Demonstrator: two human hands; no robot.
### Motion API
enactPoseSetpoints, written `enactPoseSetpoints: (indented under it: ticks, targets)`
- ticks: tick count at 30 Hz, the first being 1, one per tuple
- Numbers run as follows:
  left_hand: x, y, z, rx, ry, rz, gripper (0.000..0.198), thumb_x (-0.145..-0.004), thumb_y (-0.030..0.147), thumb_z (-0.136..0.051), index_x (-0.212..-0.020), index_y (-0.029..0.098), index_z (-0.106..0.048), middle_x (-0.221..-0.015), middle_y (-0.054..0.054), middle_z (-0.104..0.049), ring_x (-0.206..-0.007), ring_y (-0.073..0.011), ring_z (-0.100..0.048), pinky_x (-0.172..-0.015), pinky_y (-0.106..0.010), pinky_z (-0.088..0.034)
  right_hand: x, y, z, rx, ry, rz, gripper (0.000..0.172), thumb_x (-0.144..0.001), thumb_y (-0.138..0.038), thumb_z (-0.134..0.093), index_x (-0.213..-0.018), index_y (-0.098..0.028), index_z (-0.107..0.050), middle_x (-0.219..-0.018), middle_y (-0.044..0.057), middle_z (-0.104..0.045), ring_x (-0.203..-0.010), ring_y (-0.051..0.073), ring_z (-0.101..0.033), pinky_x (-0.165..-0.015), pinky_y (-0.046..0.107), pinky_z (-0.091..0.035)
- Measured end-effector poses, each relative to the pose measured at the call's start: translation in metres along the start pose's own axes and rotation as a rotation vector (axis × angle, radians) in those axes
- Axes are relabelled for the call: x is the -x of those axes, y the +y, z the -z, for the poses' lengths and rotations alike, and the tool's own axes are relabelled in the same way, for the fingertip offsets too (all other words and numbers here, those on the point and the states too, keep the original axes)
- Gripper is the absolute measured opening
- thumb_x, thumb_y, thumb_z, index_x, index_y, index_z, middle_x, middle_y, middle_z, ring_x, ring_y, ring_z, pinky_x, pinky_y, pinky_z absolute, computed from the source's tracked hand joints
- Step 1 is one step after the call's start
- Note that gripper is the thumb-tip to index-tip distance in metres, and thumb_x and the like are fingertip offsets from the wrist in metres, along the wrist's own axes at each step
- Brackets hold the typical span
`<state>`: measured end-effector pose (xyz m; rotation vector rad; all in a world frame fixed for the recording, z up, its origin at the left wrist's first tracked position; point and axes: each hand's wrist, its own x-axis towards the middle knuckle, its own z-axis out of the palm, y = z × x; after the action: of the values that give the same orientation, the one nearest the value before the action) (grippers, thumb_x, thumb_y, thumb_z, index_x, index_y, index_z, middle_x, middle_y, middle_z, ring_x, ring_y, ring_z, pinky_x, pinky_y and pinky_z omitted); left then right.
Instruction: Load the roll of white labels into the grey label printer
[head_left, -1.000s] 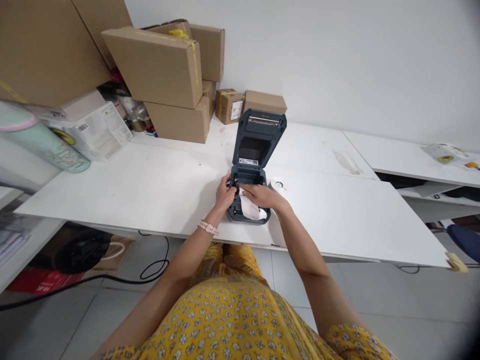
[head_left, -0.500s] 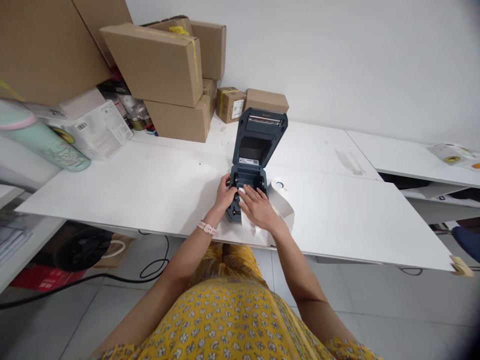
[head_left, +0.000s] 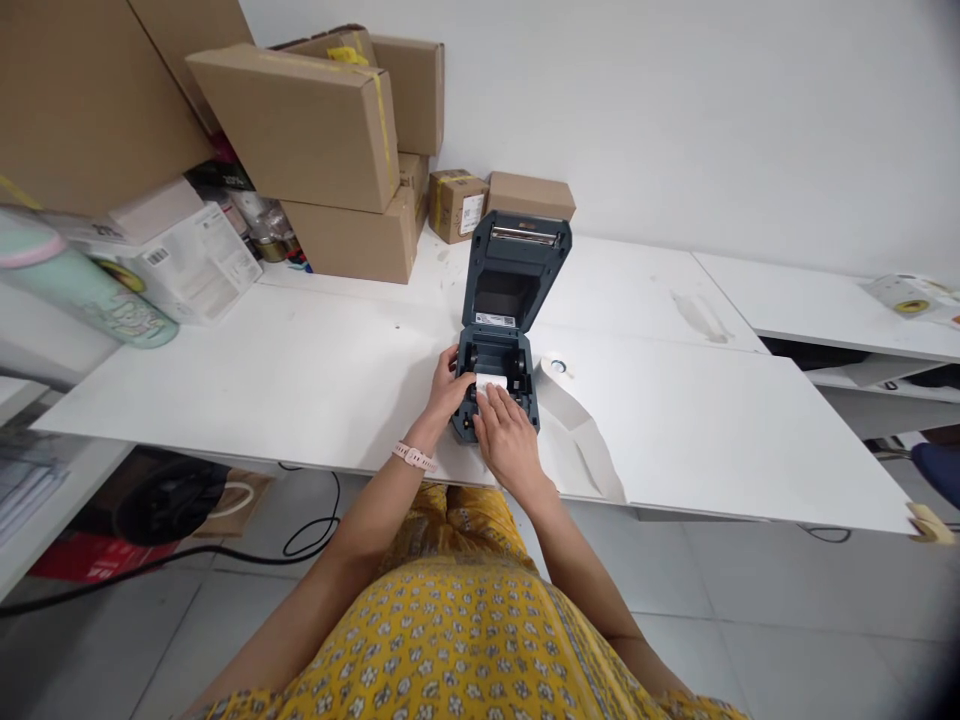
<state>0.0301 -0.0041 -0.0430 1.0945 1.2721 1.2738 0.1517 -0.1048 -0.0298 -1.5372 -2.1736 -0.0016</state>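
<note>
A dark grey label printer (head_left: 486,352) stands on the white table with its lid (head_left: 517,265) raised. My left hand (head_left: 448,392) grips the printer's left side, its thumb over the inner edge. My right hand (head_left: 508,437) reaches over the printer's front, fingers stretched out together. Its fingertips rest on a small piece of white label paper (head_left: 491,382) inside the printer; the rest of that piece is hidden under the hand. Just right of the printer, a loose white paper strip (head_left: 577,415) curls from a small roll (head_left: 558,367) towards the table's front edge.
Cardboard boxes (head_left: 300,130) are stacked at the back left, with two smaller boxes (head_left: 531,195) by the wall. A mint-green bottle (head_left: 97,295) and a white box (head_left: 199,262) stand at the far left. The white table (head_left: 315,370) ends close to my body.
My right hand has shifted slightly and its fingers have drawn closer together. The white paper in front of the printer is gone from there; the strip on the right now stretches to the table edge.
</note>
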Motion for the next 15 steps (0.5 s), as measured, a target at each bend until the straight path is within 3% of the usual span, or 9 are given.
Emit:
enactPoseSetpoints:
  ticks: [8,15]
  targets:
    - [0.0,0.001,0.0,0.023,0.009,0.011,0.066,-0.068,0.01,-0.062,-0.133,0.018,-0.054,-0.138,-0.012,-0.061,-0.124,-0.023,-0.06,-0.107,-0.037,-0.047,0.009,-0.004,-0.001,-0.021,0.077,-0.018,0.04,-0.105,-0.028,-0.041,-0.137,-0.016,-0.062,-0.147,0.017,-0.06,-0.14,0.034,-0.053,-0.108,0.051,-0.05]
    - [0.003,0.003,0.001,0.019,-0.024,0.001,0.064,-0.071,0.013,-0.063,-0.134,0.02,-0.053,-0.137,-0.01,-0.061,-0.123,-0.0214,-0.06,-0.107,-0.035,-0.047,0.012,-0.003,0.003,-0.117,0.094,-0.011,0.034,-0.103,-0.029,-0.047,-0.127,-0.019,-0.068,-0.132,0.016,-0.068,-0.122,0.031,-0.062,-0.105,0.049,-0.052]
